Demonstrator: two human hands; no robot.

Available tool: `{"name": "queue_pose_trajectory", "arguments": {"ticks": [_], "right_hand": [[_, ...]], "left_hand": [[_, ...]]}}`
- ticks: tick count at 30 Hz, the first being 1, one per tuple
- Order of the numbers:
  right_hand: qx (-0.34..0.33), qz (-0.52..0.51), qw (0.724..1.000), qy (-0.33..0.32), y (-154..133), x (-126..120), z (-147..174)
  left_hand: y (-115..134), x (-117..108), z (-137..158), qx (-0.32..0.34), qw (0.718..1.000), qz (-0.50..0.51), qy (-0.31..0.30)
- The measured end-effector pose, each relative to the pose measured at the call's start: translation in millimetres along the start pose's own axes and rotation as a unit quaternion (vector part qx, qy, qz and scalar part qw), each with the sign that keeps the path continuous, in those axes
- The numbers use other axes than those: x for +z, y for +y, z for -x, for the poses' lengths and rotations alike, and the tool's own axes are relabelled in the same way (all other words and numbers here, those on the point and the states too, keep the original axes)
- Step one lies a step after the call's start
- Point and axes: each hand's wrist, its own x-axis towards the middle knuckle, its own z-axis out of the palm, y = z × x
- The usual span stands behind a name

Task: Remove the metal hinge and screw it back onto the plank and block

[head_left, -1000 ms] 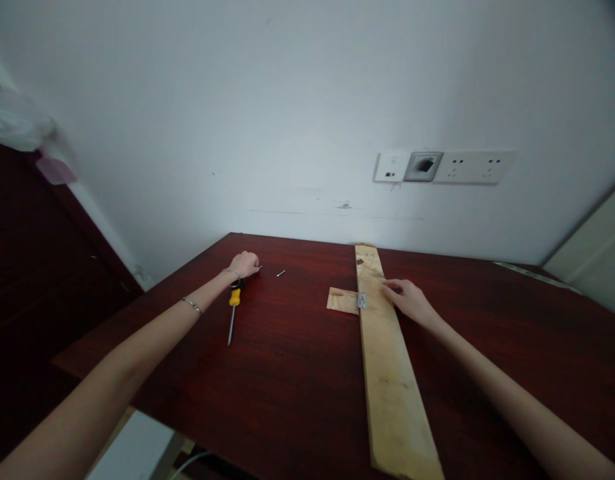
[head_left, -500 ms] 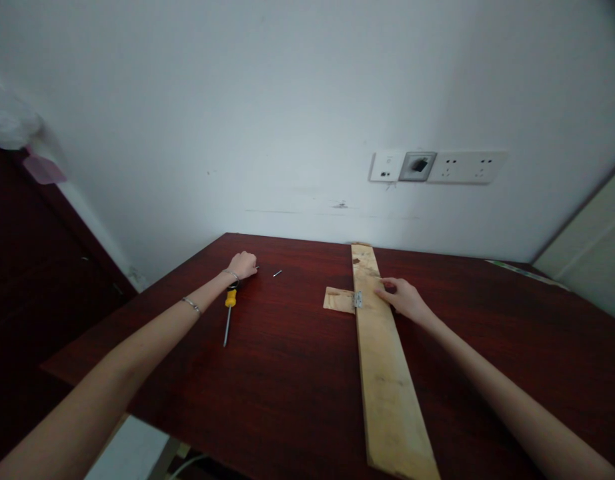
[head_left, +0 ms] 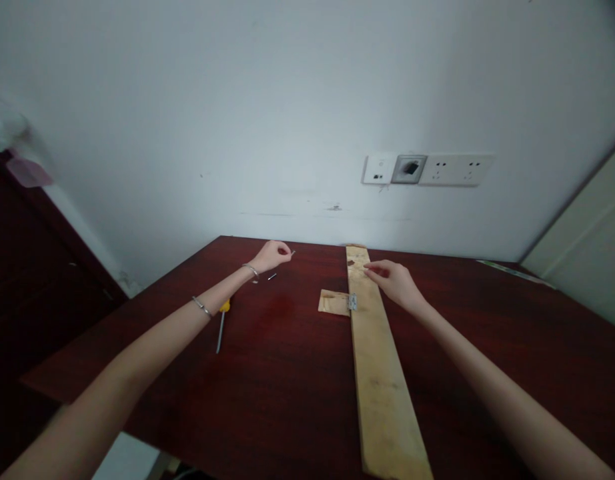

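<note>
My left hand (head_left: pixel 273 256) is raised over the back left of the table, finger and thumb closed on a small metal screw (head_left: pixel 293 253). A second screw-like metal piece (head_left: pixel 272 276) lies on the table just below that hand. Under the left forearm a screwdriver (head_left: pixel 221 327) with a yellow handle is partly hidden. My right hand (head_left: pixel 395 283) is pinched at the right edge of a long wooden board (head_left: pixel 382 373); what its fingertips hold, if anything, is too small to make out. A metal hinge (head_left: pixel 353 302) joins the board's left edge to a small wood piece (head_left: pixel 333 302).
The dark red table (head_left: pixel 277 387) stands against a white wall with a row of sockets (head_left: pixel 447 170). A flat strip (head_left: pixel 515 273) lies at the back right. A white box-like thing (head_left: pixel 127 457) is below the front left edge.
My left hand has lifted and moved right with the screw. My right hand has shifted slightly up and left, its fingers now closer together. The view has shifted a little.
</note>
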Motion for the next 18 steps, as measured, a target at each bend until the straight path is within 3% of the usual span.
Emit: {"name": "queue_pose_trajectory", "arguments": {"ticks": [2,4,8,12,18], "right_hand": [[-0.004,-0.052,0.999,-0.003,-14,2,-2],[0.0,-0.095,0.995,-0.018,-26,4,-5],[0.012,-0.173,0.984,-0.044,-38,11,-10],[0.014,-0.226,0.973,-0.047,-41,15,-13],[0.007,-0.235,0.971,-0.041,-40,16,-11]], "left_hand": [[30,9,-2,0.044,0.991,0.125,0.005],[57,18,-1,0.078,0.964,0.255,0.004],[98,36,5,0.089,0.927,0.364,0.014],[116,51,9,0.081,0.905,0.417,0.02],[117,62,10,0.072,0.896,0.438,0.018]]}}
